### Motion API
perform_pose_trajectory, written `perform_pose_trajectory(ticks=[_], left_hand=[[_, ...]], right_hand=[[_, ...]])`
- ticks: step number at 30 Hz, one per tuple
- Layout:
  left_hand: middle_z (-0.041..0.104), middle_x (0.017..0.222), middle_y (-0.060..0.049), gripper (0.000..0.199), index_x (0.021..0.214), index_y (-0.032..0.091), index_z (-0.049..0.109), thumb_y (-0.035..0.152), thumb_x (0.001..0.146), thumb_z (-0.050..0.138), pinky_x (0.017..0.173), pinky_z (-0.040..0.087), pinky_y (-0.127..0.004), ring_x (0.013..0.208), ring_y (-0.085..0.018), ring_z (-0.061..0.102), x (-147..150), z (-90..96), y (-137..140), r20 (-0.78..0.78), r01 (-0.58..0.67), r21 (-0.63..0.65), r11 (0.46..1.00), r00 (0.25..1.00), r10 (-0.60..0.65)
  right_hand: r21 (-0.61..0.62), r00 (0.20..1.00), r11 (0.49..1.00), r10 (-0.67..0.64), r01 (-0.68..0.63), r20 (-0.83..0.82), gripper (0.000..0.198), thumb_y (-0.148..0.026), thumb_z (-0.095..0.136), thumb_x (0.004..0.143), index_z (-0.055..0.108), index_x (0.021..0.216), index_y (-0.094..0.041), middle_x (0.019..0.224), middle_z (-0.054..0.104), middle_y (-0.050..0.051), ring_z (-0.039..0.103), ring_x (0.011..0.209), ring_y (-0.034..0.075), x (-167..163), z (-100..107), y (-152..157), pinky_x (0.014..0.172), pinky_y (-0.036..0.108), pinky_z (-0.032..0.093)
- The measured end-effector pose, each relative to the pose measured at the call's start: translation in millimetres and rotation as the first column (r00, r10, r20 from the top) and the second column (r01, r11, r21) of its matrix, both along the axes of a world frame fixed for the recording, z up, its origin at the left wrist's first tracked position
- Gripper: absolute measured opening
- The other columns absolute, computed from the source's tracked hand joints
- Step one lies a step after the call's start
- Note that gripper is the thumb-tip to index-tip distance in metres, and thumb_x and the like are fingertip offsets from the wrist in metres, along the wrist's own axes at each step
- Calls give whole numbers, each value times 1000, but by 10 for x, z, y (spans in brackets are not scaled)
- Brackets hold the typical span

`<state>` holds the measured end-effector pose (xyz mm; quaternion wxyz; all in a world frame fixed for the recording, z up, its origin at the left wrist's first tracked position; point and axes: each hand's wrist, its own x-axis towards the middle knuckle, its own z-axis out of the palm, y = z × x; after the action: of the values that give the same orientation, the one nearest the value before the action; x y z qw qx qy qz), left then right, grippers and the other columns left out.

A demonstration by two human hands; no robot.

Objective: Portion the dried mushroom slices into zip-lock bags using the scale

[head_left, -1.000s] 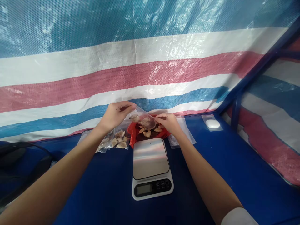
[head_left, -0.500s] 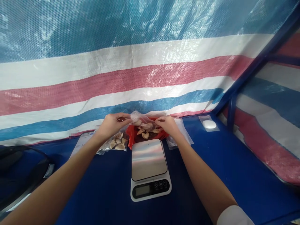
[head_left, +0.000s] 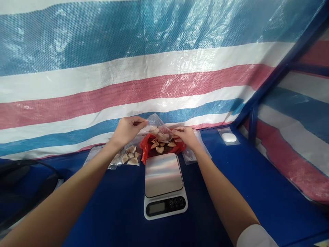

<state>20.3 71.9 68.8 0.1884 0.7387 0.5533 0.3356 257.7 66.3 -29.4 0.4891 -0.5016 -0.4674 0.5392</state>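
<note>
A clear plastic bag (head_left: 157, 122) with some pale dried slices inside is stretched between my two hands. My left hand (head_left: 128, 129) pinches its upper left edge. On the other side, my right hand (head_left: 185, 136) grips the lower right edge between thumb and fingers. Just beneath the bag lies an open red plastic bag (head_left: 146, 146) holding several pale brown dried slices (head_left: 159, 150). Nearer to me stands a white kitchen scale (head_left: 164, 176) with a bare metal plate; its display looks blank. Filled clear bags of similar slices (head_left: 131, 157) rest beside my left wrist.
Flat clear bags (head_left: 199, 145) lie beyond my right wrist. A white rounded object (head_left: 228, 137) sits on a small clear bag at the right. A phone-like screen (head_left: 94, 152) and a black strap (head_left: 33, 192) are at the left. Striped tarpaulin (head_left: 144, 85) backs the blue table (head_left: 226, 171).
My left hand has risen slightly and moved right, lifting its side of the clear bag. The bag now hangs more tilted and spread, with its slices toward the lower part.
</note>
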Motion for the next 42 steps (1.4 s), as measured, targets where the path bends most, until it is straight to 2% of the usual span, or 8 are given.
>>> perform_pose_trajectory(ticks=[5,11,17,27,32,35,38,42], left_hand=[[79,84,-6,35,79,21,79,55,74,72,76,54,-33,83,-25,71,49,-22,-32,75,7,-53,999,997,-3],[79,83,-5,34,79,23,78,55,72,72,74,53,-32,80,-25,72,10,-114,-2,37,28,-99,995,999,-25],[79,84,-5,34,79,22,78,55,73,70,76,54,-32,82,-25,72,-75,-91,-11,29,0,-61,998,1000,2],[79,85,-4,37,78,23,77,59,72,70,71,52,-31,81,-25,71,-93,-91,-23,-11,4,-66,998,1000,-5],[78,83,-5,37,79,22,77,58,77,67,77,53,-32,80,-24,71,-118,-84,-18,8,-4,-19,1000,1000,5],[78,85,-6,37,81,21,78,57,77,68,78,54,-32,83,-25,71,-134,-80,-38,39,-3,-11,1000,999,3],[79,91,-6,36,85,22,79,56,75,72,76,54,-32,85,-25,72,-132,-81,-69,48,4,-36,999,999,-2],[80,91,-5,33,82,23,79,54,75,71,76,55,-31,86,-25,72,-116,-74,-100,58,13,-44,999,998,-11]], right_hand=[[44,999,998,-40,40,12,10,-22,64,75,73,72,-19,75,75,1,72,73,18,105,28,10,71,29,63],[97,991,995,-42,29,126,11,-23,65,76,74,72,-19,75,76,1,72,71,19,110,-61,32,69,30,62],[192,948,979,0,-64,318,15,-31,68,79,78,76,-20,74,76,1,71,68,18,37,-154,49,66,27,59],[205,904,961,83,-183,420,21,-38,69,82,79,79,-20,75,75,3,68,66,16,-21,-167,28,61,24,55],[200,941,970,67,-139,333,19,-35,68,81,79,84,-19,80,77,2,68,66,16,-5,-98,16,60,25,55],[232,956,968,23,-94,291,18,-34,71,79,79,85,-20,82,77,3,69,71,17,4,-60,14,66,26,57],[192,978,978,42,-82,205,19,-35,73,77,79,86,-20,86,79,3,71,77,19,-9,-33,3,71,29,58],[223,974,971,36,-87,222,17,-33,73,76,80,84,-20,92,79,4,71,87,20,-35,-7,-17,81,32,57]])
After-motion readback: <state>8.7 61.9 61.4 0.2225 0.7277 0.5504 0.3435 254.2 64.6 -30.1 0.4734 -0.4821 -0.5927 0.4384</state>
